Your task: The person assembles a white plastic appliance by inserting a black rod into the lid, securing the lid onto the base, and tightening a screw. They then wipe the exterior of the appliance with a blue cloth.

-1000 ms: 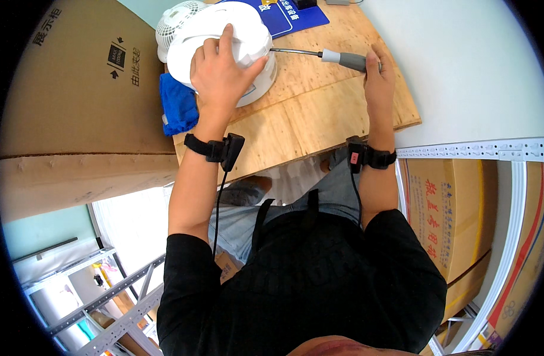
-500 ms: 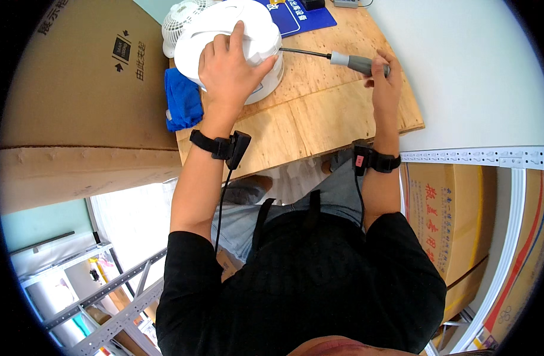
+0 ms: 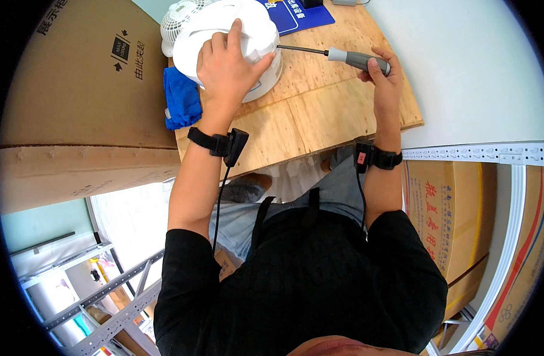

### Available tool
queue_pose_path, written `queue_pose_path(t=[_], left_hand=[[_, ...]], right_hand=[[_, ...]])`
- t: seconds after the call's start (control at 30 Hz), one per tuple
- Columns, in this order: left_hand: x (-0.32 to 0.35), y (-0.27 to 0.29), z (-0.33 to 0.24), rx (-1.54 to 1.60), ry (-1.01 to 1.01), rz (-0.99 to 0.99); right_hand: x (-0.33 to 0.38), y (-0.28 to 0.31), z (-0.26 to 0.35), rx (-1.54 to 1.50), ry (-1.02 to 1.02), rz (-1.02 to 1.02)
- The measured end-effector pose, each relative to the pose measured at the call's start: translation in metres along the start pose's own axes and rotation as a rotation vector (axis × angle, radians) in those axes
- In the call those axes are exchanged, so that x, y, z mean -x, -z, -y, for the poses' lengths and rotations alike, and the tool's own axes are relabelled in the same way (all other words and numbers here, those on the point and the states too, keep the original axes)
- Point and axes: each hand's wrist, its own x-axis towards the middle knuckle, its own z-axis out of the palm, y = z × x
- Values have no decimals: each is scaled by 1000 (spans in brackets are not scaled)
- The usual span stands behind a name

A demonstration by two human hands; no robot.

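A white, round, lidded appliance [image 3: 259,37] sits on the wooden table, its exact kind unclear. My left hand [image 3: 226,74] steadies it from above, fingers over the top and thumb against the right side. In my right hand [image 3: 386,80] is the grey handle of a screwdriver [image 3: 343,56], gripped near its butt end. The long dark shaft points left, and its tip meets the appliance's right side; what it touches there is too small to make out. Both wrists wear black straps with small cabled boxes.
The wooden table [image 3: 319,110] has a blue cloth [image 3: 183,99] at its left edge and a white caged fan [image 3: 176,26] behind. A blue printed mat [image 3: 304,19] lies at the far side. Cardboard boxes [image 3: 82,89] stand left, others [image 3: 432,207] lower right beside a metal rack [image 3: 473,154].
The screwdriver handle has shifted very slightly up and left, and the fingers of my right hand have altered their grip on it. My left hand stays on the appliance.
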Motion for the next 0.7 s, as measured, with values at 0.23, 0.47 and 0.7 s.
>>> queue_pose_path(t=[0.23,0.47,0.7], left_hand=[[0,0,-2,-5,6,6],[1,1,0,5,18,18],[2,3,-2,28,47,49]], right_hand=[[-2,12,-5,105,-41,14],[-2,29,16,502,-49,404],[-13,52,38,566,214,361]])
